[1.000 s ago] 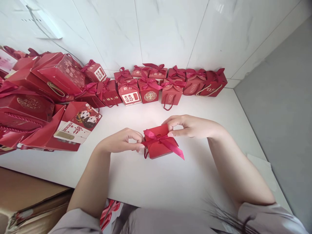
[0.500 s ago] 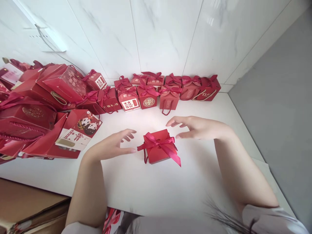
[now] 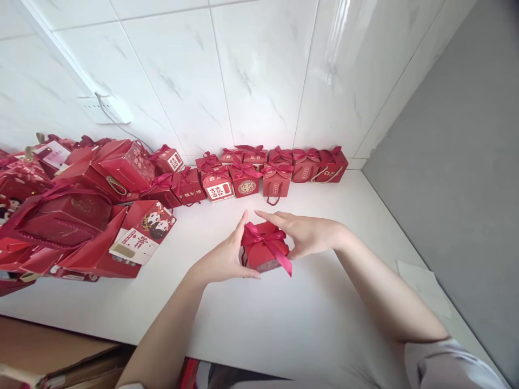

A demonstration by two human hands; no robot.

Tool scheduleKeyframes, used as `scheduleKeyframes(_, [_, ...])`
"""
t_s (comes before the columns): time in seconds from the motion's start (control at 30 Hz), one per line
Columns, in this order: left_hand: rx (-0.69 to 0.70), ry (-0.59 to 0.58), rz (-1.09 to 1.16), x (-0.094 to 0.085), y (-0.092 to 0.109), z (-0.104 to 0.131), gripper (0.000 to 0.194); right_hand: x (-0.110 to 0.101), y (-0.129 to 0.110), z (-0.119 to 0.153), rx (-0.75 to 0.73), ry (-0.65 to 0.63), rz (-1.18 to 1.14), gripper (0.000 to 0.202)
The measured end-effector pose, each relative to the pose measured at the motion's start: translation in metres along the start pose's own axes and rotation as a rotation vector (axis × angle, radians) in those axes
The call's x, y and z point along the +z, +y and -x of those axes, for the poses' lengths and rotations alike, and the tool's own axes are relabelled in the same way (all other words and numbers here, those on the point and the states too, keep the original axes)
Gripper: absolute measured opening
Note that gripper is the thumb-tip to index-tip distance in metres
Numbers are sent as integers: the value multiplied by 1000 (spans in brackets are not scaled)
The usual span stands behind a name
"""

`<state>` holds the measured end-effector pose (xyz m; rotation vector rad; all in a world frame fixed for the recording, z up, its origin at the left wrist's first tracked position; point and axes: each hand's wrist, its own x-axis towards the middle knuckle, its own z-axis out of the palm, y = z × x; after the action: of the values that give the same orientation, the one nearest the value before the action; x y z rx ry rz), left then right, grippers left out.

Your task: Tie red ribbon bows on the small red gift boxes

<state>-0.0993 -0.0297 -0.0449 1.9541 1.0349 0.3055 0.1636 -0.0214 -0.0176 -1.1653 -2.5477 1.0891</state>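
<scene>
A small red gift box (image 3: 265,253) with a shiny ribbon bow (image 3: 265,237) on its top stands on the white table, between my two hands. My left hand (image 3: 227,254) is curved round the left side, thumb along the lower front edge and fingers pointing up at the rear corner. From the right, my right hand (image 3: 302,232) grips the box, with the thumb at its right side and the fingers reaching over the back. One long ribbon tail hangs down the front. Part of a cord handle shows beside my left palm.
Several ribboned red boxes (image 3: 275,182) stand in rows along the tiled wall (image 3: 259,81). A heap of larger red boxes (image 3: 81,216) fills the left side of the white table (image 3: 324,319). A brown carton (image 3: 52,346) sits below the table's front edge, and a grey panel (image 3: 446,162) bounds the right.
Both hands have closed in from either side and now hold the gift box, which was untouched between them before. The camera view has tilted upward, showing more wall.
</scene>
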Motion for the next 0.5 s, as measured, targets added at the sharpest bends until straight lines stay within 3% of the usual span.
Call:
scheduleKeyframes(0.17, [174, 214, 80, 6, -36, -29, 135, -3, 11, -9, -137, 223, 116, 114])
scheduleKeyframes(0.3, [319, 431, 68, 7, -62, -46, 106, 5, 28, -25, -288, 367, 42, 111])
scheduleKeyframes(0.5, [416, 488, 4, 2, -65, -44, 96, 40, 62, -41, -332, 475, -248, 122])
